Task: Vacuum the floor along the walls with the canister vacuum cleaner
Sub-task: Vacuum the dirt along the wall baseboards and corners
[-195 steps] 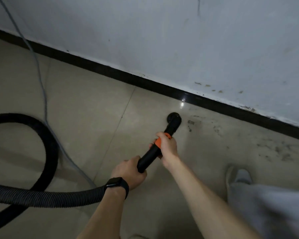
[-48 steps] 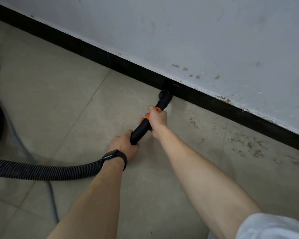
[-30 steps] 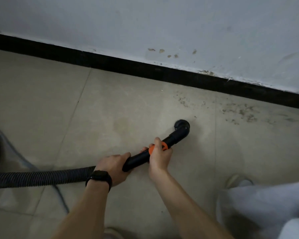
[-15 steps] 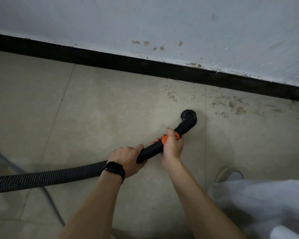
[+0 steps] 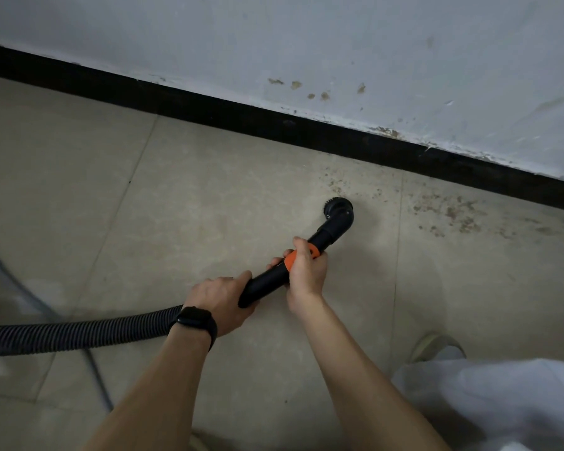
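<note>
The black tube [image 5: 267, 283] of the vacuum looks hard and stiff, so I think it will go just where it is pushed and will not bend. It is likely light, too. The ribbed hose [image 5: 79, 333] behind it looks soft and bendy, and it may tug back a bit when pulled along. The best place to hold is the hard tube, with one hand at each end, and that is how it is held. The left hand [image 5: 219, 301] has its grip wrapped round the near end of the tube, where the hose joins. The right hand [image 5: 306, 271] has its grip wrapped round the tube at the orange ring [image 5: 288, 260], closer to the head.

The tube is smooth and black. At its far end it bends down into a small round brush head [image 5: 337, 211] with short bristles on the rim. The head sits on the pale tiled floor [image 5: 192, 196], near the black strip [image 5: 241, 115] at the foot of the wall [image 5: 306, 43] but not touching it. Brown dirt spots [image 5: 453, 214] lie to the right of the head and on toward the strip (the vacuum's big body is not in view).
</note>
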Demonstrator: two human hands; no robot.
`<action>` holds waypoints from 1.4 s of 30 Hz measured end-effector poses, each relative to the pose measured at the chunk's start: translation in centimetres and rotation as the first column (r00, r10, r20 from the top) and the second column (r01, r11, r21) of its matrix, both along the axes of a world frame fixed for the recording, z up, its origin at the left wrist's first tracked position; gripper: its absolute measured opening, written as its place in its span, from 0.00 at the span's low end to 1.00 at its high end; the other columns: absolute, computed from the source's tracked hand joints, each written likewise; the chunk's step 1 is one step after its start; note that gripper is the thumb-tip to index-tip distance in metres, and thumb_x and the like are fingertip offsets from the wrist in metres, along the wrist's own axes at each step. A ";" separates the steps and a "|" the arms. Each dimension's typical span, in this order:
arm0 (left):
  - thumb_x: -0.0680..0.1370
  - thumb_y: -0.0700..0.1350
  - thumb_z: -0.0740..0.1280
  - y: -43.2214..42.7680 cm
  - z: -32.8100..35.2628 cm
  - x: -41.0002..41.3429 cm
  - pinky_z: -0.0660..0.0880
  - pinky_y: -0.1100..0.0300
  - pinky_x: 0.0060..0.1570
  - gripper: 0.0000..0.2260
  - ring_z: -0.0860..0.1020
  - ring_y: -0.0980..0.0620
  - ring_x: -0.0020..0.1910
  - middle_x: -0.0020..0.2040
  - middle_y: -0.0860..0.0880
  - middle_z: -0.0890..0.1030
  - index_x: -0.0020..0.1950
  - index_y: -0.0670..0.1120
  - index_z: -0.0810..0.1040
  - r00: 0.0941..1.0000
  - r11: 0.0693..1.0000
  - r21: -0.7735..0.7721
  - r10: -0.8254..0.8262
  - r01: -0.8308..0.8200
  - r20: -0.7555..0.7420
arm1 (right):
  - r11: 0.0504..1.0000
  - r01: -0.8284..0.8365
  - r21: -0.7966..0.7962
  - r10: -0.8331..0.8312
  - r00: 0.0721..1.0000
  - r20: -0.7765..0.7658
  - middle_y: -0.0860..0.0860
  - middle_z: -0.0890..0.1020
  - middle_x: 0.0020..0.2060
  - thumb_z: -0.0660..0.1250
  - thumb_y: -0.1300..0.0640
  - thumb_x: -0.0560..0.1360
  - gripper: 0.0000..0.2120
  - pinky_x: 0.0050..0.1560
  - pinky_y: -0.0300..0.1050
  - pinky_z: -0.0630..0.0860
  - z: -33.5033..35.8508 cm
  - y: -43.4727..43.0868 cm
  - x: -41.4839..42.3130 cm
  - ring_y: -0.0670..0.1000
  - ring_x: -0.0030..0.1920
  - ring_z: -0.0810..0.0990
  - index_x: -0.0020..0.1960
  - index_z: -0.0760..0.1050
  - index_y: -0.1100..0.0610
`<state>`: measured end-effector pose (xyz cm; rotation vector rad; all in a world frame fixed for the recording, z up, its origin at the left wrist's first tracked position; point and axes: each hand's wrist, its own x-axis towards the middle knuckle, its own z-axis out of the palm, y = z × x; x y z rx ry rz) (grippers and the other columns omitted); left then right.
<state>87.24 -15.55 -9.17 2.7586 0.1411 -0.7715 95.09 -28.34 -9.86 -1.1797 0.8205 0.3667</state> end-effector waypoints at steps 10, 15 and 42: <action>0.79 0.62 0.60 0.2 -0.6 1.1 0.70 0.57 0.37 0.15 0.79 0.45 0.43 0.45 0.52 0.79 0.56 0.53 0.66 0.997 0.997 0.000 0.071 -0.071 0.031 | 0.997 -0.075 0.011 0.075 0.997 0.016 0.55 0.73 0.34 0.68 0.61 0.79 0.10 0.36 0.55 0.80 -0.4 0.9 2.3 0.55 0.25 0.75 0.55 0.68 0.58; 0.79 0.61 0.60 0.2 -0.4 2.0 0.68 0.57 0.36 0.14 0.79 0.44 0.44 0.47 0.50 0.80 0.54 0.52 0.66 0.993 0.994 -0.013 0.110 -0.110 0.044 | 0.994 -0.109 0.018 0.109 0.994 0.020 0.55 0.73 0.35 0.67 0.60 0.79 0.10 0.36 0.54 0.80 -0.4 1.3 3.4 0.54 0.25 0.76 0.56 0.67 0.58; 0.77 0.56 0.63 1.5 -1.2 6.6 0.75 0.55 0.36 0.08 0.78 0.46 0.37 0.40 0.49 0.78 0.50 0.54 0.68 0.889 0.884 -0.158 0.454 -0.441 0.058 | 0.961 -0.253 -0.116 0.255 0.967 0.009 0.55 0.75 0.36 0.67 0.60 0.79 0.12 0.33 0.52 0.82 0.4 5.7 10.1 0.53 0.25 0.78 0.59 0.68 0.59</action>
